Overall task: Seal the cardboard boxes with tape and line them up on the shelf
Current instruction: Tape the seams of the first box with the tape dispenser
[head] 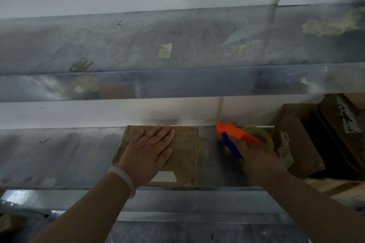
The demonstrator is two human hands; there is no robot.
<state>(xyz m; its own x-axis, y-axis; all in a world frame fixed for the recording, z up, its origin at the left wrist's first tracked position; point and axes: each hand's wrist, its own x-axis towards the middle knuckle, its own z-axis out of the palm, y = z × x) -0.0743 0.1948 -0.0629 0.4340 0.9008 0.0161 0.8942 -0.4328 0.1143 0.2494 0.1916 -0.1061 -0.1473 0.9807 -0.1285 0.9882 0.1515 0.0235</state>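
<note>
A flat brown cardboard box [183, 156] lies in the middle of a grey metal shelf [69, 154] in front of you. Its far edge is close to the white wall [98, 114] behind, and its near edge is at the shelf's front lip. A white rectangular label [165, 176] shows on the box top near that front edge. Your left hand [150, 152] rests palm down on the left half of the box top. Its fingers [166, 134] lie straight and close together, pointing toward the wall and gripping nothing. A pale bracelet [126, 180] circles that wrist. Just right of the box, apart from it, your right hand [256, 160] is blurred, with its fingers curled round the blue handle [232, 146] of an orange plastic tape dispenser [235, 132]. The dispenser's orange nose points toward the wall, and a yellowish roll of tape [262, 136] sits on it beside your knuckles. Whether the dispenser touches the shelf cannot be told. Further right, larger brown cardboard boxes [300, 124] stand packed together at the end of the shelf. The nearest one carries a white paper label with handwriting [285, 150]. Above, a second grey metal shelf [118, 45] spans the view, dusty, with a small pale scrap of tape [165, 51] stuck near its middle. A thin pale pipe [220, 107] runs down the wall behind the dispenser.
</note>
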